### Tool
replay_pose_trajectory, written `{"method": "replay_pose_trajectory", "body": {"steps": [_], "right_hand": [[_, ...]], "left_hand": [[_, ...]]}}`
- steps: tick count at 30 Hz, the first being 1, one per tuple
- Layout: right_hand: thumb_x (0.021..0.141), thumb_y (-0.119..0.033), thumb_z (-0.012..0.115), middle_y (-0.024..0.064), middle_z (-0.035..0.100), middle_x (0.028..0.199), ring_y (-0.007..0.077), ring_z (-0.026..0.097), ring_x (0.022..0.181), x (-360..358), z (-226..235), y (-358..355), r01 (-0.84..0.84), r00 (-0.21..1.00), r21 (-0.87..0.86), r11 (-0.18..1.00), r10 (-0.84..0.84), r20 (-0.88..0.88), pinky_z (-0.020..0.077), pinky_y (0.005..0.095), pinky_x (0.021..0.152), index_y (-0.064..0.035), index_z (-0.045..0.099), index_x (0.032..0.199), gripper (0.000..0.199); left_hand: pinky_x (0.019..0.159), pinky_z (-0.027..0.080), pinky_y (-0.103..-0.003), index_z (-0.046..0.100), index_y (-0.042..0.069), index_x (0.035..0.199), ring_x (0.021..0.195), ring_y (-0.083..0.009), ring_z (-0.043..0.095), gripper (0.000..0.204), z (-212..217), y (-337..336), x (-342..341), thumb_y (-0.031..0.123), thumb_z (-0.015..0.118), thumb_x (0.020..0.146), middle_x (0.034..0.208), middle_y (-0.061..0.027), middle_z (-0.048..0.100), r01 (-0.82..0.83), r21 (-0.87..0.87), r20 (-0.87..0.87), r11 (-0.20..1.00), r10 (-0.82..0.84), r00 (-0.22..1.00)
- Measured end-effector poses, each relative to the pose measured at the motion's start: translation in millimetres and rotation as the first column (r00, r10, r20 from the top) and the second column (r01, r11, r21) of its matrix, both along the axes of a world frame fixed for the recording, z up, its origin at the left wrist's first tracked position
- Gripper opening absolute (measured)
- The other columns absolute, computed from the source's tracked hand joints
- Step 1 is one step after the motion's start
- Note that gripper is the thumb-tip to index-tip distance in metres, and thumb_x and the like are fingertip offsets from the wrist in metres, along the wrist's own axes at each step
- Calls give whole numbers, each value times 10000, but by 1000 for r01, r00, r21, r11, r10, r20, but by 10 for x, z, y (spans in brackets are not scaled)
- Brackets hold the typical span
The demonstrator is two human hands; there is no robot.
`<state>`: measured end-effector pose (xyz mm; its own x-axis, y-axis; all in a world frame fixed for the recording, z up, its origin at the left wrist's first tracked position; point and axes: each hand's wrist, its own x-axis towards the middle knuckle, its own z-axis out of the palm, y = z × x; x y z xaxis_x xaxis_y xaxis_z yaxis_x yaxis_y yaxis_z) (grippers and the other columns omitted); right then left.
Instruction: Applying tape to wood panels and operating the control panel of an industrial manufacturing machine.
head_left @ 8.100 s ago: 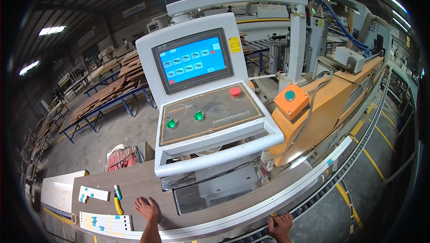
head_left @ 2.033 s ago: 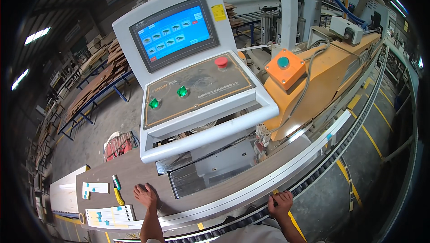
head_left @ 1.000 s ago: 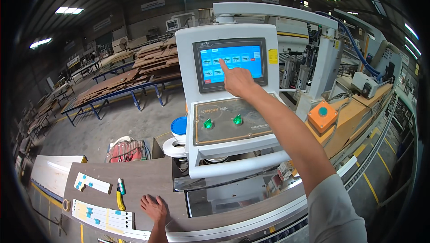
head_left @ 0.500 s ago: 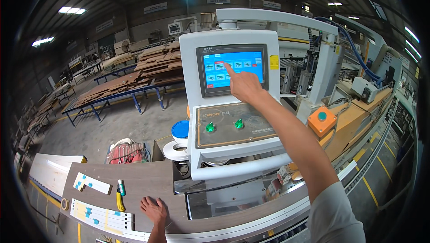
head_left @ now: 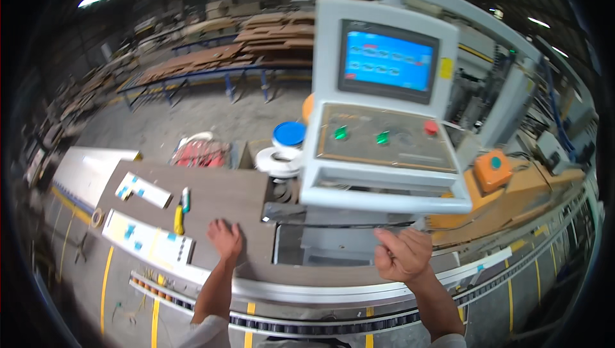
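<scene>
My left hand (head_left: pixel 224 239) rests with its fingers apart on the brown work surface (head_left: pixel 221 189) and holds nothing. Beside it lie a yellow utility knife (head_left: pixel 179 218), a green-and-white stick (head_left: pixel 186 199) and a long white strip (head_left: pixel 148 238) with blue tape pieces. My right hand (head_left: pixel 405 255) hangs curled into a fist above the near edge of the machine bed, with no object showing in it. The control panel (head_left: pixel 387 136) stands ahead, with a blue touch screen (head_left: pixel 388 61), green knobs (head_left: pixel 382 137) and a red button (head_left: pixel 430 128).
An orange box with a green button (head_left: pixel 493 171) sits right of the panel. A blue-lidded tub (head_left: pixel 289 134) and a white roll (head_left: pixel 278 163) stand left of it. Brown boards (head_left: pixel 275 37) are stacked on a blue rack behind. A roller track (head_left: pixel 307 318) runs along the near side.
My right hand has left the touch screen and dropped down toward me, its pointing finger now curled in. My left hand stays on the work surface. The view has tilted down and turned left.
</scene>
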<state>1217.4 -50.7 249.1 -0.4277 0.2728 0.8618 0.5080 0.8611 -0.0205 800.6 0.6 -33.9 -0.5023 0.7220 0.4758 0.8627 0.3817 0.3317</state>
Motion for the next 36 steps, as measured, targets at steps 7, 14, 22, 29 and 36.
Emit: {"method": "replay_pose_trajectory", "body": {"steps": [7, 14, 22, 29, 36], "right_hand": [[761, 0, 612, 72, 541, 583, 178, 498, 463, -874, -1229, -767, -21, 992, -449, 893, -36, -118, 387, 297, 463, 21, 672, 982, 230], [914, -33, 558, 31, 592, 641, 80, 519, 526, -2750, -2137, -1720, -177, 945, -844, 506, -153, -290, 402, 233, 497, 38, 665, 1021, 167], [915, -53, 577, 15, 576, 596, 56, 524, 514, -5236, -1882, -2360, -288, 957, -817, 500, 187, -222, 393, 218, 489, 33, 666, 1010, 156], [931, -57, 571, 16, 587, 656, 46, 526, 549, -7008, -1861, -2133, -371, 921, -783, 498, 303, -244, 400, 209, 491, 22, 669, 1010, 149], [933, -61, 573, 5, 575, 638, 43, 511, 545, -8804, -2002, -1874, -415, 910, -811, 413, 203, -362, 392, 201, 501, 14, 674, 1003, 144]], "left_hand": [[1018, 411, -436, 609, 46, 1157, 1204, -399, 498, 326, 794, -391, -157, 261, 586, 912, 1307, -200, 528, 313, 341, 364, 887, -431, 826], [856, 500, -350, 648, 29, 1052, 1010, -311, 627, 214, 1427, -2809, -1117, 97, 667, 850, 1130, -159, 624, 259, 519, 405, 814, -501, 765], [788, 496, -289, 683, -29, 1010, 832, -151, 648, 238, 798, -4701, -2918, 183, 601, 937, 849, -98, 701, -347, 155, 850, 925, 54, 524], [725, 493, -276, 688, -45, 979, 786, -128, 638, 304, 55, -5376, -4329, 246, 610, 939, 833, -90, 705, -647, 77, 931, 758, 178, 319], [642, 493, -277, 667, -45, 940, 677, -137, 629, 382, -1420, -6587, -5594, 334, 615, 922, 733, -72, 663, -635, -449, 722, 629, 674, 157]]}}
